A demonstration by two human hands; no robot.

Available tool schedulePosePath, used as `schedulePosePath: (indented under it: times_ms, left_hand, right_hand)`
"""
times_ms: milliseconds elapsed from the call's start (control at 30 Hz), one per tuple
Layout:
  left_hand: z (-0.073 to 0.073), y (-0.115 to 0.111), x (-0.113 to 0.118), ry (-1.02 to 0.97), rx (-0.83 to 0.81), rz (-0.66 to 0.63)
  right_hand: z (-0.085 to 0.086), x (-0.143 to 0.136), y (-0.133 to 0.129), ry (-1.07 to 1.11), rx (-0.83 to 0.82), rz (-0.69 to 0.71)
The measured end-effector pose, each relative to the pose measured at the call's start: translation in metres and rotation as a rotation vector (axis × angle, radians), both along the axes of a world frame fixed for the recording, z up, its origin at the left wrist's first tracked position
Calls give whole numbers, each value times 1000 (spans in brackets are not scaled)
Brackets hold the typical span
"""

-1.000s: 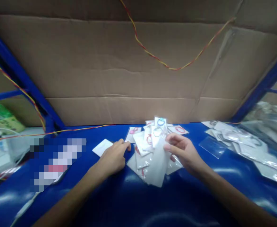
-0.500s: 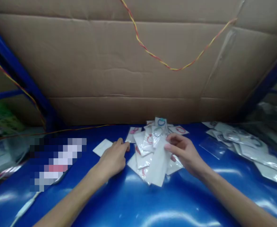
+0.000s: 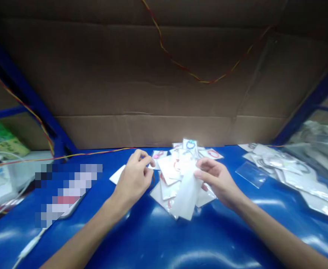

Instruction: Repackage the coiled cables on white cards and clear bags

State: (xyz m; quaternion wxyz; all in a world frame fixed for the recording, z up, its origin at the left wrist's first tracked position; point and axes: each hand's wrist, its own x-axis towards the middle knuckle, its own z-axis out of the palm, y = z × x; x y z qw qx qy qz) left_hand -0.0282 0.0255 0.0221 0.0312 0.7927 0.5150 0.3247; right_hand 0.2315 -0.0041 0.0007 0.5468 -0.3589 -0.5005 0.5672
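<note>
My right hand (image 3: 218,179) pinches the upper edge of a long, flat white sleeve (image 3: 186,198), which hangs slanted over a pile of small clear bags (image 3: 169,190). White cards and coloured bracelets, red, pink and blue, show in several of those bags. To the left of the pile, my left hand (image 3: 137,173) is raised with its fingers curled and thumb and forefinger close together. A thin brownish strand shows just below its fingertips; what the fingers hold is too small to make out. Partly behind that hand lies a white card (image 3: 117,175).
Another heap of bagged cards (image 3: 295,170) lies at the right, with a clear bag (image 3: 252,174) beside it. A blurred-out device with a white cable (image 3: 29,247) rests at the left on the blue table surface (image 3: 158,243). Cardboard (image 3: 152,86) stands behind.
My left hand has risen from the table by the white card, and its fingers have curled together. My right hand keeps the sleeve in nearly the same place. The cardboard looks darker.
</note>
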Motion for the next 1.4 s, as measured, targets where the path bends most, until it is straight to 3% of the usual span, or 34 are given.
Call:
schedulePosePath:
  times_ms: [100,167,333,500,667,800,1033,1200,1400]
  left_hand:
    - [2,-4,4,-154,96,-47]
    - [1,-4,9,-304,65,-69]
    - [-9,-2,21,-769,-280,-201]
    - [-18,-9,36,-1008,-528,-294]
    - [-19,-22,48,-1087,-671,-395]
    - [-22,-25,50,-1126,-761,-382]
    - [-24,-26,47,-1118,-784,-330]
    - [-22,-29,46,-1057,-667,-403]
    - [-20,-29,49,-1026,-590,-344]
  right_hand:
    - [1,-1,0,-57,13,-1]
    - [2,-3,-2,-134,31,-4]
    - [6,-7,-8,-345,149,11]
    - [3,-10,-12,-493,275,49]
    - [0,-13,-15,-501,325,78]
    - [-3,-14,-16,-501,306,23]
    - [-4,-13,-14,-513,293,-76]
    - [-3,-14,-13,-501,291,-88]
    - [-1,-16,-12,-451,256,-105]
